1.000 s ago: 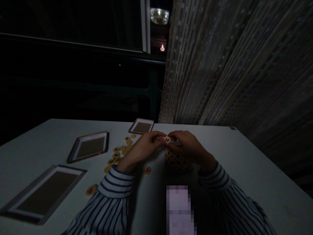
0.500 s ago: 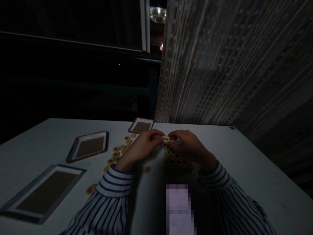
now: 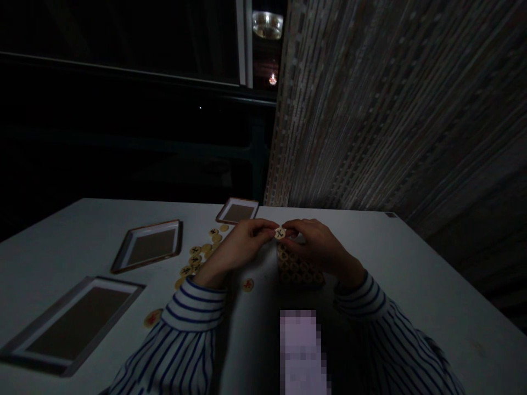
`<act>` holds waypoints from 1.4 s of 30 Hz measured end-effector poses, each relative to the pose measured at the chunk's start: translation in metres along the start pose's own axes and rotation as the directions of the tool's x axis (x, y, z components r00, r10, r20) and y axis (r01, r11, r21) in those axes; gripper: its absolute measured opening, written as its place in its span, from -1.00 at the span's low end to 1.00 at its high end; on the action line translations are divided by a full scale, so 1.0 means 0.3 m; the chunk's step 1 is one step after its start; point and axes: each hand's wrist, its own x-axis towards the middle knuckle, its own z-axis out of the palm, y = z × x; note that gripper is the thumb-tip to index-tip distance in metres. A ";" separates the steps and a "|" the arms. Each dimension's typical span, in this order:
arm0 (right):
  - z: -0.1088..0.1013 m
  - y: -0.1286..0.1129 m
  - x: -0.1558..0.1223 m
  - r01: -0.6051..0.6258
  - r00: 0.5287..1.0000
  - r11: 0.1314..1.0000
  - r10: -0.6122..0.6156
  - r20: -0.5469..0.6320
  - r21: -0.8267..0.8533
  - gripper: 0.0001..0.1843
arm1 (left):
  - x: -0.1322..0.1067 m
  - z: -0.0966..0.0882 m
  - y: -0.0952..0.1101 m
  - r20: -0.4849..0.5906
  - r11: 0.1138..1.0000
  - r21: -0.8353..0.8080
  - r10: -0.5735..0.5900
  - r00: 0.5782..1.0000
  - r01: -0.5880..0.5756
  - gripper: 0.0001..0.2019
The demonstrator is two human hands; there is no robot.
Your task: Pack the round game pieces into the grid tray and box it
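Observation:
A small round pale disc (image 3: 280, 233) with a black mark is pinched between the fingertips of both hands. My left hand (image 3: 236, 249) grips its left edge and my right hand (image 3: 316, 247) its right edge. Both wear blue-striped white sleeves. Just under the hands lies a brown patterned box (image 3: 298, 271) on the white table (image 3: 411, 274). Several more round discs (image 3: 197, 258) lie scattered left of my left hand, some with black marks, some with red.
Three shallow framed trays lie on the table: a large one (image 3: 76, 323) near left, a middle one (image 3: 150, 245), a small one (image 3: 239, 211) at the back. A beaded curtain (image 3: 391, 109) hangs behind on the right. The room beyond is dark.
Hardly anything has changed; both hands still hold the disc at the same spot, with only a slight shift of the camera.

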 end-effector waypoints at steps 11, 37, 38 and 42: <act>0.008 0.009 0.000 0.000 1.000 1.000 0.001 0.018 -0.014 -0.76 | -0.006 0.002 0.012 0.047 1.000 0.019 0.018 0.999 -0.019 -0.73; 0.000 0.005 -0.006 0.009 1.000 1.000 -0.009 0.006 -0.013 -0.78 | -0.005 0.009 0.016 0.012 0.999 -0.026 -0.030 0.999 0.031 -0.76; -0.001 0.005 -0.007 0.011 1.000 1.000 -0.011 0.008 -0.020 -0.77 | -0.004 0.010 0.015 0.002 0.999 -0.025 -0.035 0.999 0.035 -0.76; -0.006 0.005 -0.009 0.018 1.000 1.000 -0.017 0.017 -0.025 -0.77 | -0.002 0.015 0.010 -0.026 0.996 -0.021 -0.084 0.996 0.084 -0.75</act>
